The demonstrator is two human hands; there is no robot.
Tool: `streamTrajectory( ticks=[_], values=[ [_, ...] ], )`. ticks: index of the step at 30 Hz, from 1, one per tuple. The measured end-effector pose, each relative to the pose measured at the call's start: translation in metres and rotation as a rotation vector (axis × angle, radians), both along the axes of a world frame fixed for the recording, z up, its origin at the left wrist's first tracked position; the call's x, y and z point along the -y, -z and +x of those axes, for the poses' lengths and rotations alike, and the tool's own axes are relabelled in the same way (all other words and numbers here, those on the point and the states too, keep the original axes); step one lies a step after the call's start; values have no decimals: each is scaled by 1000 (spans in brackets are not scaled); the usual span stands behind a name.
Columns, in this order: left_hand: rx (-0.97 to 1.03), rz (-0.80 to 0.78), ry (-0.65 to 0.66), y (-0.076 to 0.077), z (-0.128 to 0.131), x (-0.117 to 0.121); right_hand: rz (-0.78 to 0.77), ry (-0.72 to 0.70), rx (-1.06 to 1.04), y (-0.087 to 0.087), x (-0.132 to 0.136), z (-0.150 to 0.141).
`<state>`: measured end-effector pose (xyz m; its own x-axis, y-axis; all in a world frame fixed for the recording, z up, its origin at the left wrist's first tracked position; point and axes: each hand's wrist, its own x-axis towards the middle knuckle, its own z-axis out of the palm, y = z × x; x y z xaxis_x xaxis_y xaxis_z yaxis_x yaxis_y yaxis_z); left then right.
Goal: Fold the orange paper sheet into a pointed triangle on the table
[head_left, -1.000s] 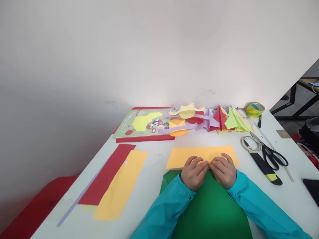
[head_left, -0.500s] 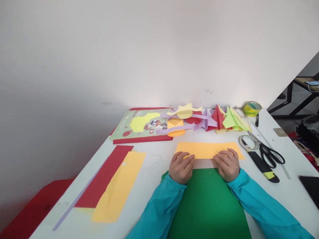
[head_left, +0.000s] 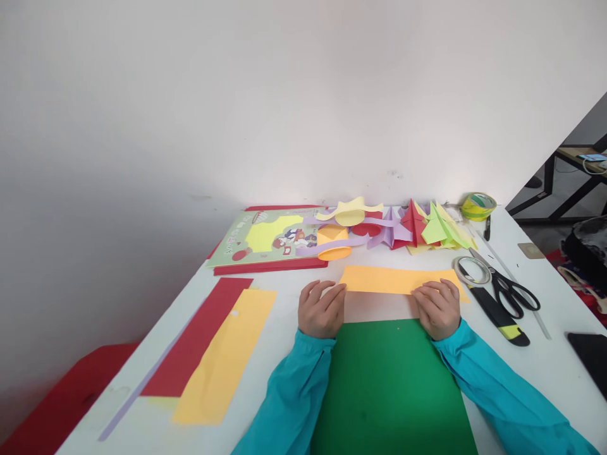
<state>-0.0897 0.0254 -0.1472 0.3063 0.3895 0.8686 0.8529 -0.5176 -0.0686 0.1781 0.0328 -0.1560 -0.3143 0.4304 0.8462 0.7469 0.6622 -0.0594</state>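
Left hand (head_left: 322, 311) moved outward, right hand (head_left: 439, 309) also holding orange strip (head_left: 379, 280)

White surface (head_left: 270, 341), paper stock left, tools right. Near middle: green sheet (head_left: 393, 385), flat. Left: red sheet (head_left: 202, 341), yellow-orange sheet (head_left: 232, 360) overlapping its right side, purple strip (head_left: 137, 392) along its left. Far left: red stack (head_left: 270, 268), carrying a printed booklet (head_left: 227, 246). Far middle to right: row of folded paper pieces (head_left: 443, 227), several colors. Far right corner: yellow-green tape roll (head_left: 478, 206), dark pen (head_left: 487, 229) just beside it. Right: white tape ring (head_left: 469, 284) overlapping far end of black-yellow cutter (head_left: 497, 316); black-handled scissors (head_left: 503, 282) alongside. Beyond those, pale narrow strip (head_left: 543, 325) and small tan piece (head_left: 531, 250). Black flat item (head_left: 590, 360) at right edge, cut off by frame.
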Motion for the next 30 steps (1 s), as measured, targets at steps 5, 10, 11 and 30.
streamTrajectory(
  ticks=[5,10,11,30],
  values=[
    [-3,1,-10,1,-3,-1,3,7,2,0,0,0],
    [-7,15,-32,-1,-5,-1,2,16,-9,1,-1,2],
    [-6,18,-36,-1,-6,-1,1,17,-10,2,-1,3],
    [70,17,78,-2,27,13,-6,-48,9,3,0,-4]
  ],
)
